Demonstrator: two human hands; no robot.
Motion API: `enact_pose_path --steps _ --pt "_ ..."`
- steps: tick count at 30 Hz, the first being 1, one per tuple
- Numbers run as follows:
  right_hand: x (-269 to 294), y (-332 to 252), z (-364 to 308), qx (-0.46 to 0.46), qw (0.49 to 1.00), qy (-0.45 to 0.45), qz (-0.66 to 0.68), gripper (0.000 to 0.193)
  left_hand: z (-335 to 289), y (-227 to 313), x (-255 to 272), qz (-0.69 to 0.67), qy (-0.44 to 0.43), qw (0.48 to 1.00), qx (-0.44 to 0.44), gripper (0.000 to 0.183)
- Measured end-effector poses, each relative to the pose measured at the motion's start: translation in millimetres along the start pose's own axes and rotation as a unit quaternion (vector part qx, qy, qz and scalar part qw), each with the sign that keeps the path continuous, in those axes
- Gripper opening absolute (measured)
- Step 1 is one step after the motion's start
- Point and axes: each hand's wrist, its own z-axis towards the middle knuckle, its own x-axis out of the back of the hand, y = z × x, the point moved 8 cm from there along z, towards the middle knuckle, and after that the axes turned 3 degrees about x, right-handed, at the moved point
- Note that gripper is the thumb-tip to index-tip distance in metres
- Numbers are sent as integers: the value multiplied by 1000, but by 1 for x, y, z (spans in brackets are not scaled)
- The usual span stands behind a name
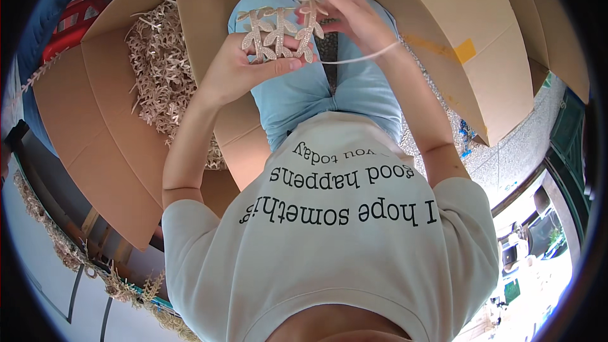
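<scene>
My left hand [244, 66] is closed on a beige leaf-patterned trim [277, 35], its thumb lying along the lower edge. Three glittering leafy strands of it stand side by side above the fingers, over my lap. My right hand [358, 20] is at the trim's right end, thumb raised and fingers apart; some fingertips are partly hidden behind the leaves. From beside my left fingertips a thin white cord [351, 60] stretches across to my right wrist.
To the left, an open cardboard box [114, 120] holds a heap of similar beige trim [163, 66]. Another cardboard box [500, 57] with orange tape stands at the right. A red plastic object [76, 22] sits at far left. Beyond lies speckled floor [503, 158].
</scene>
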Motion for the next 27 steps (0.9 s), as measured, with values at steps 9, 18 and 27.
enact_pose_path --steps 9,18,27 --pt "14 -76 -19 188 978 23 84 6 -3 1 10 57 71 996 -11 23" --pt "27 -99 -23 280 959 28 -7 11 -11 7 8 16 51 998 -41 26" --pt "25 -106 -14 449 793 -248 328 17 -9 12 1 10 39 999 -35 25"
